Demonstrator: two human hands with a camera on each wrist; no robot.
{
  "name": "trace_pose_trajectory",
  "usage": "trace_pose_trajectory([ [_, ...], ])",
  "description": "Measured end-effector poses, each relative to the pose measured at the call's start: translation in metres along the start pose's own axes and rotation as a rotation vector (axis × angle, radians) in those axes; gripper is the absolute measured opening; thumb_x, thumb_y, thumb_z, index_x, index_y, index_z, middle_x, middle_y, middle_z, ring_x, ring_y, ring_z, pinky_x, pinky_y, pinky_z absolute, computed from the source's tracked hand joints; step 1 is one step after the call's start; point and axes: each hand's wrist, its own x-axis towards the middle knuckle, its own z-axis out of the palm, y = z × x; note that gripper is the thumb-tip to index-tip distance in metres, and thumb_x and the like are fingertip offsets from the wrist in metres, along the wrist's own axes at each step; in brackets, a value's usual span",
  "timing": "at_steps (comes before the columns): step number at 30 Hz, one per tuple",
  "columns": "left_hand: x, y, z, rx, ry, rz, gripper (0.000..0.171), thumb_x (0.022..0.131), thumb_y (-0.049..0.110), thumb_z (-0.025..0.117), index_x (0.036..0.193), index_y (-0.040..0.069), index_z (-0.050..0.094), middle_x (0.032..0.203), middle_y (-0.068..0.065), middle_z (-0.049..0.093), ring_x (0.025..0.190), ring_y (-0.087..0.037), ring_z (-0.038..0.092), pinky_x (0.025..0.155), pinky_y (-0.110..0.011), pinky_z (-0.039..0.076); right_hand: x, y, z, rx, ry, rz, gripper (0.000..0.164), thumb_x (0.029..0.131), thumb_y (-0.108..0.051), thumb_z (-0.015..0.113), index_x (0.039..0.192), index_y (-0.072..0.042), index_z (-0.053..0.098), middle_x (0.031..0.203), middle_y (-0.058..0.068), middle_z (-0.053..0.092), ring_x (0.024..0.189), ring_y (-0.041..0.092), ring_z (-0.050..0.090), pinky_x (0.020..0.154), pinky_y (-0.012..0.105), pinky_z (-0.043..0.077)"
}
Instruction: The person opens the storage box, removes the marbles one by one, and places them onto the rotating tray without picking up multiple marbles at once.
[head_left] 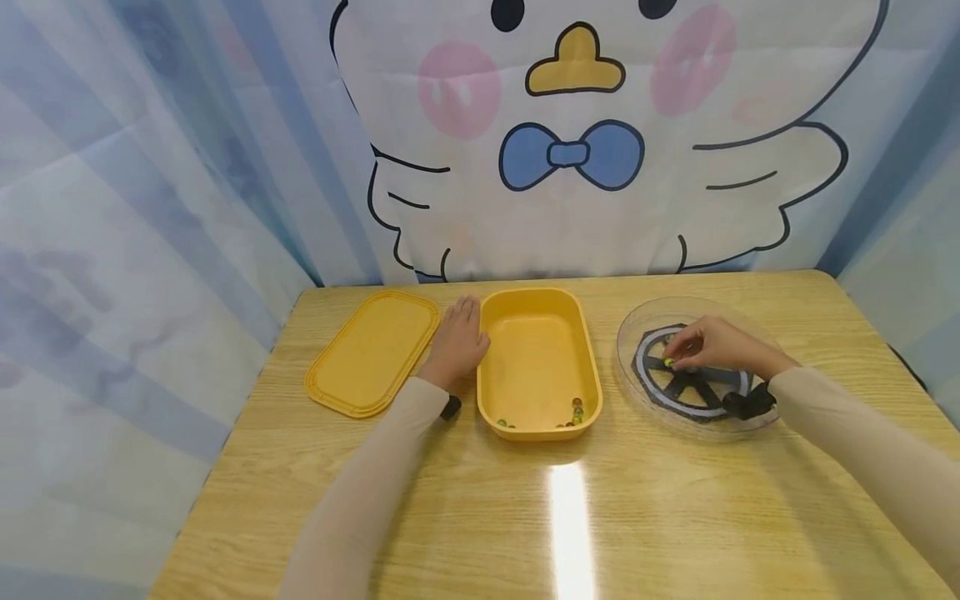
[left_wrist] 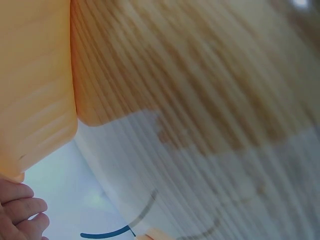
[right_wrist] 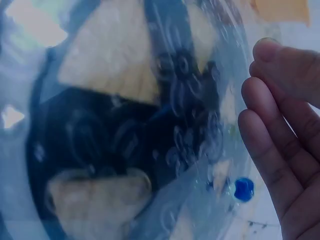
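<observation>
My left hand (head_left: 456, 340) lies along the left wall of a yellow plastic box (head_left: 528, 354), fingers straight, touching its side. In the left wrist view, those fingers (left_wrist: 22, 210) show beside the box's corner. Over a clear round dish (head_left: 626, 367), my right hand (head_left: 708, 343) pinches a small green-yellow marble (head_left: 668, 362) between thumb and fingertips. A dark wheel shape with spokes (head_left: 678, 385) shows through the dish. Near the right fingers (right_wrist: 260, 95), a blue marble (right_wrist: 244, 189) sits by the dish's edge in the right wrist view. Several marbles (head_left: 577, 412) lie along the box's near end.
A yellow lid (head_left: 373, 354) lies flat on the wooden table (head_left: 480, 517), left of my left hand. Black wrist devices (head_left: 750, 402) are worn on both wrists. Behind the table's far edge hangs a printed curtain (head_left: 570, 225).
</observation>
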Motion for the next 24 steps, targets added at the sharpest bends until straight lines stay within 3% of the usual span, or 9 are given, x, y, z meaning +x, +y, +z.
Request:
trace_pose_trajectory([
  [5,0.0,-0.001,0.0,-0.005,0.004,-0.001,0.06,0.099,0.024,0.037,0.147,-0.006,0.019,0.154,-0.02,0.022,0.145,-0.031,0.019,0.12,-0.041,0.014,0.002,-0.001,0.006,0.004,-0.03,-0.067,0.013,0.076,-0.004,0.074,0.088,-0.003,0.074,0.088,0.012,0.072,0.072,0.001,0.064,0.067,0.021,0.055],
  [13,0.001,-0.001,0.001,0.001,-0.005,-0.011,0.061,0.099,0.025,0.037,0.148,-0.005,0.017,0.155,-0.019,0.022,0.145,-0.03,0.019,0.12,-0.041,0.013,0.003,0.0,0.01,0.014,-0.061,-0.045,0.013,0.075,-0.003,0.075,0.088,-0.004,0.073,0.088,0.011,0.072,0.072,-0.001,0.064,0.067,0.02,0.055],
  [24,0.0,-0.003,0.003,-0.069,0.009,0.012,0.06,0.099,0.025,0.033,0.148,-0.006,0.016,0.155,-0.021,0.019,0.146,-0.031,0.016,0.121,-0.04,0.009,0.002,-0.002,0.012,0.011,-0.072,-0.058,0.013,0.075,-0.003,0.075,0.087,-0.006,0.073,0.089,0.01,0.072,0.075,0.0,0.064,0.068,0.02,0.055],
])
